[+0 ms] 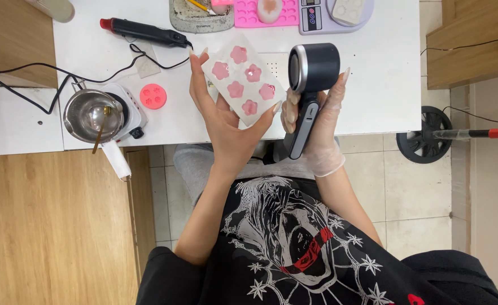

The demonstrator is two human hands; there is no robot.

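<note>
White table (373, 85), pale tiled floor (418, 192), wooden cabinet (51, 226), perhaps a fan (424, 135)

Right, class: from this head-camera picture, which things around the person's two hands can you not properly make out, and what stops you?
- Pink mould, head view: top cut off by the frame edge.
- Digital scale, head view: cut off by the top edge.
- White mould underside: hidden by the left hand.
- Handheld fan grip: partly covered by the gloved right hand.
</note>
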